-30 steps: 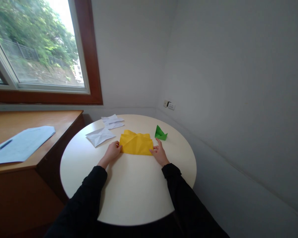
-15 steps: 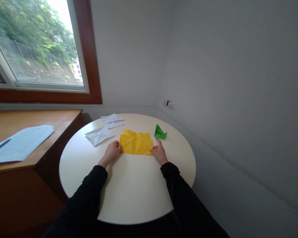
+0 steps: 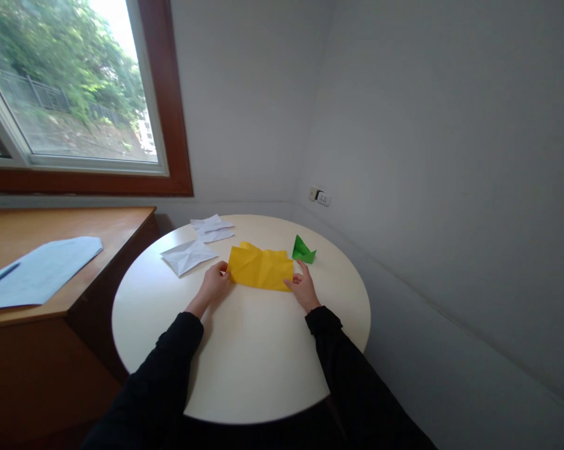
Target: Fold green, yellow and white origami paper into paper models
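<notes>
We see the left hand (image 3: 215, 285) and right hand (image 3: 303, 288) gripping opposite ends of a creased yellow paper (image 3: 260, 268) on the round surface (image 3: 244, 356).

Blue sheet (image 3: 38, 270) (left end) cut off.
</notes>
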Demonstrator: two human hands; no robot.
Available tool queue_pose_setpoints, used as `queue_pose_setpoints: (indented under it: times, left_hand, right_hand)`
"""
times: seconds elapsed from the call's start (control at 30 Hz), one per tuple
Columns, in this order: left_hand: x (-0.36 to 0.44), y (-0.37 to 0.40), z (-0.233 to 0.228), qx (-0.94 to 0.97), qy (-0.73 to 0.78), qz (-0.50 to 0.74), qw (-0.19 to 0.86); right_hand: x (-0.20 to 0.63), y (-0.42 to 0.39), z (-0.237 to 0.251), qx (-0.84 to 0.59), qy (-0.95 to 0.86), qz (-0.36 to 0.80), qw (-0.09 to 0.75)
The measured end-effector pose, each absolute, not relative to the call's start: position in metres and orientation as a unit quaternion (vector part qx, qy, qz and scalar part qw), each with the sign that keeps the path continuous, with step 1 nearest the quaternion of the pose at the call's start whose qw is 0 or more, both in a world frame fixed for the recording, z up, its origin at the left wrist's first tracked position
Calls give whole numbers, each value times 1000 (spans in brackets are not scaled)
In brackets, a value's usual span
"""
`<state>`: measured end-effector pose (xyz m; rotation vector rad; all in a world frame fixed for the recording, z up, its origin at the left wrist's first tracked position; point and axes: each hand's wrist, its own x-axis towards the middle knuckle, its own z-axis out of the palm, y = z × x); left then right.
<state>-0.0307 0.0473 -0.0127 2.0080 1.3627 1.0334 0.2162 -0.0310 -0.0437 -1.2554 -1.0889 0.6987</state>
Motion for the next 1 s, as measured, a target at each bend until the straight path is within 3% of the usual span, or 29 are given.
queue_pose_setpoints:
  times: [0.2, 0.4, 0.7, 1.0]
  left_hand:
    - [-31, 52, -12, 724, 442, 442, 292]
    - [-33, 51, -12, 700, 413, 469, 344]
    - [-34, 42, -3, 682, 392, 427, 447]
    - [-32, 42, -5, 680, 396, 406, 464]
  right_hand:
    - [217, -30, -40, -499, -438, 336, 668]
    - [216, -36, -31, -476, -433, 388, 660]
    - [210, -45, -19, -503, -425, 393, 642]
    - [209, -46, -18, -518, -437, 380, 629]
